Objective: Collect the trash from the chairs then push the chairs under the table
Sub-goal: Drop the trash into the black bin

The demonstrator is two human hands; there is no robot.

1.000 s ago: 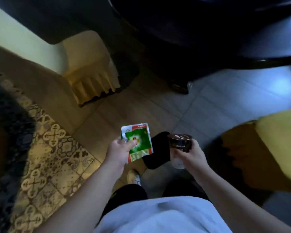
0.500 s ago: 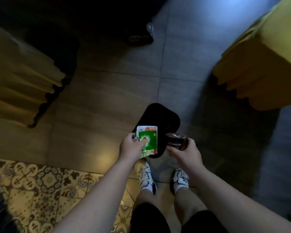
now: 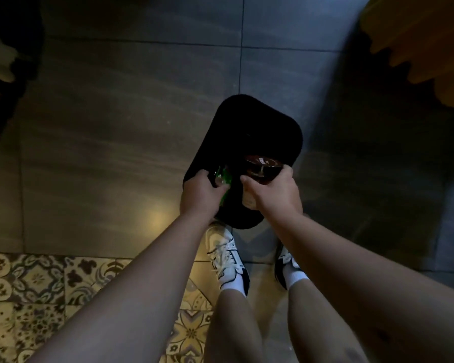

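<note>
We see a dim frame, with a cool bluish wash falling across the floor tiles (image 3: 286, 61) toward one o'clock and a small warm glare spot at seven o'clock of the black bin (image 3: 247, 132), whose inside is pure shadow. Edges bow and smear (wide-angle stretch), leaving the yellow chair (image 3: 430, 48) at two o'clock soft.

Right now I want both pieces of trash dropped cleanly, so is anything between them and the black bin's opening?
Nothing visible is. The left hand holds the green wrapper and the right hand holds the cup directly over the open black bin, with no lid or object across it.
</note>
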